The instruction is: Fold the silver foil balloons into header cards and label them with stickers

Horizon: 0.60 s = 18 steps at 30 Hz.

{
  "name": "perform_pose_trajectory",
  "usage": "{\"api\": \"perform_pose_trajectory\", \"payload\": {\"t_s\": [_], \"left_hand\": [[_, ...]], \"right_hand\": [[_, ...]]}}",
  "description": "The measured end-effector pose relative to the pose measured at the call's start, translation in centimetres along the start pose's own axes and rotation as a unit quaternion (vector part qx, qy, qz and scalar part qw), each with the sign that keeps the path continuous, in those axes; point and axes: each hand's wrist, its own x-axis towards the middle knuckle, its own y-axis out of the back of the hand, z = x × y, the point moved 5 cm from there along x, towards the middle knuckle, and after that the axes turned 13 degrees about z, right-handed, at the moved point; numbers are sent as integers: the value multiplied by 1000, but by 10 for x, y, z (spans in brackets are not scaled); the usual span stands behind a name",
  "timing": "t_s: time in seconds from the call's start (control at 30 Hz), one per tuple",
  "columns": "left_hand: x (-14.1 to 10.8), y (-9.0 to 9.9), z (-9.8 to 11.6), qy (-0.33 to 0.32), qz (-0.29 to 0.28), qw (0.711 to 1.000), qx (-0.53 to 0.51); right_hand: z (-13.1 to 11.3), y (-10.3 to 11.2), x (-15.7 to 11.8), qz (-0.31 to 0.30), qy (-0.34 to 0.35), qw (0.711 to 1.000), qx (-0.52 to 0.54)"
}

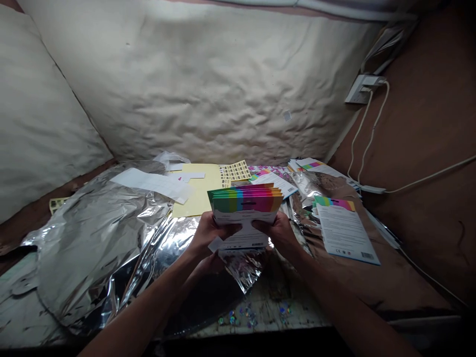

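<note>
Crumpled silver foil [89, 248] spreads left of the stack of rainbow-striped cards [245, 204]. The left hand [210, 237] clamps that stack's lower left edge, the right hand [275, 234] its lower right, hands almost touching. A matching printed card [344, 230] lies further right.

Pretty cramped little nook: a wrinkly cream padded sheet [193, 84] covers the back wall, and a matching cream panel [44, 114] leans in at the upper left. On the right there's a brown wall [427, 124] with a white wall socket [362, 89] up high, white cables [372, 136] running down from it. Light's soft, brightest on the cream sheet.
</note>
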Motion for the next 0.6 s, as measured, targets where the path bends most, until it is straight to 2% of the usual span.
{"api": "perform_pose_trajectory", "payload": {"t_s": [0.23, 0.43, 0.6], "left_hand": [[0, 1, -3, -21, 26, 999, 13], [6, 11, -7, 6, 47, 999, 25], [3, 7, -5, 10, 23, 999, 25]], "right_hand": [[6, 4, 3, -8, -9, 1000, 2], [2, 6, 6, -96, 4, 995, 1], [1, 5, 5, -81, 13, 997, -2]]}}
